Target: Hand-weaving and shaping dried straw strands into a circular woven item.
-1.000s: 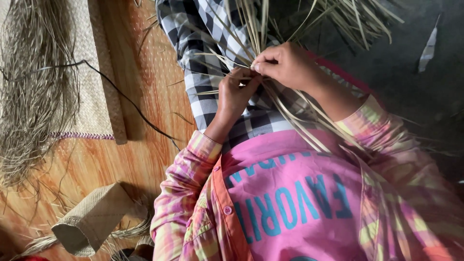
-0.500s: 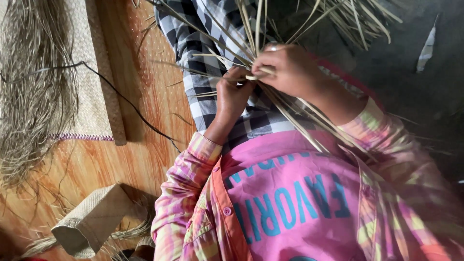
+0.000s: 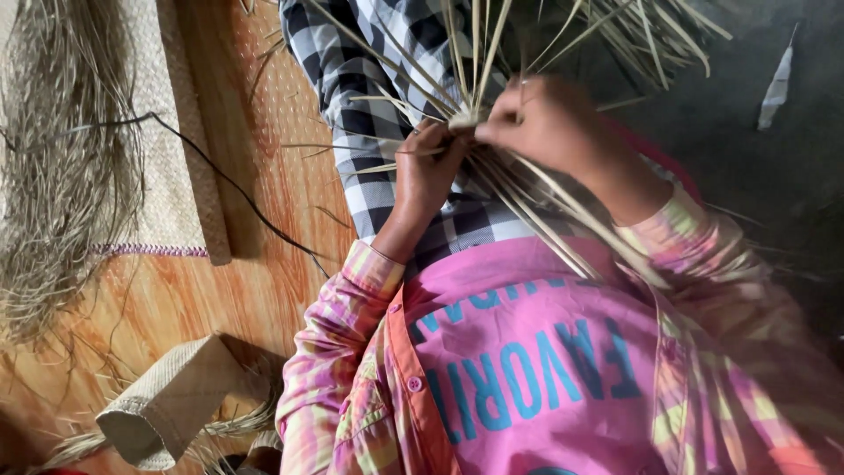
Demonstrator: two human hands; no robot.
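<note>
Pinching pale flat straw strips (image 3: 492,53) (fanned outward), both hands (image 3: 479,132).

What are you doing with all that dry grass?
A person sits with both hands pinching a bunch of pale dry straw strips over their checked lap. The left hand and the right hand meet where the strips cross. A big pile of loose fibre lies on a woven mat, and a small woven piece rests on the wooden floor.

Pale straw strips (image 3: 479,79), fanned, crossing mid-lap
</note>
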